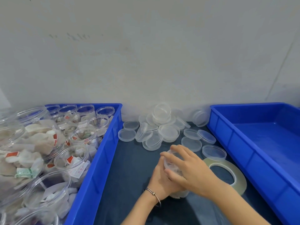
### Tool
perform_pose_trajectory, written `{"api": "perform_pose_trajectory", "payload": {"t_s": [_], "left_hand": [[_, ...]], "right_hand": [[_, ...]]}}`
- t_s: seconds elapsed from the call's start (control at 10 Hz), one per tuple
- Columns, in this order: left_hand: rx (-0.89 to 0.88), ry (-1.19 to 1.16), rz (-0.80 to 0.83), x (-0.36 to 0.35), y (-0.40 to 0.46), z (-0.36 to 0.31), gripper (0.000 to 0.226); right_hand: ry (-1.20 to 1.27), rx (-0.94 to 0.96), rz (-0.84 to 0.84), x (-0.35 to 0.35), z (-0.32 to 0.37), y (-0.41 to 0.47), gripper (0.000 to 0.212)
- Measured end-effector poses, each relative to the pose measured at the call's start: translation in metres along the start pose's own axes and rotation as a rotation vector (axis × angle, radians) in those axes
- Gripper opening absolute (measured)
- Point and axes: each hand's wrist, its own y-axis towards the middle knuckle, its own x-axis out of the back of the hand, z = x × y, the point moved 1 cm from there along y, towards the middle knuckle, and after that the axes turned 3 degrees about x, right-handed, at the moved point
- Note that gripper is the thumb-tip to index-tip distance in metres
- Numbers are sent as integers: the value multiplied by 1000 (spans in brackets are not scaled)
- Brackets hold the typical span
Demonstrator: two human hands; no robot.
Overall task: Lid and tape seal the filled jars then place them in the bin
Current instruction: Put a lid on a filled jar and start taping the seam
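Gripping a filled jar (176, 174) in both hands at lower centre of the frame, left hand (159, 179) steadying the body, right hand (189, 167) curling over the lid, risking a crooked seat and a failed tape (227, 174) seal.

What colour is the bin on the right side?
The right bin is plain blue; the head view shows it.
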Motion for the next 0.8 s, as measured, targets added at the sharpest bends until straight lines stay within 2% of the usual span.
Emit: {"api": "perform_pose_trajectory", "payload": {"t_s": [0.1,0.2,0.3,0.4,0.5,0.6,0.7,0.8], "left_hand": [[39,-9,29,3,4,3,70],[-10,97,-56,-2,-1,-5,70],[-78,123,-106,-2,-4,5,74],[-271,192,-117,-13,-5,-29,39],[-195,29,-241,-4,-4,-25,51],[-351,427,-145,-19,-1,-26,45],[-351,506,-140,-30,-1,-20,36],[-330,610,-97,-39,-4,-21,67]], "right_hand": [[2,92,53,8,-6,-3,42],[-203,-8,-176,-4,4,-3,40],[-332,-275,-154,-11,28,8,41],[-278,-438,61,-7,31,14,67],[-36,-218,232,4,4,4,65],[-100,-154,302,16,1,-9,63],[-398,-282,235,11,9,-6,79],[-161,-173,345,17,0,-9,71]]}}
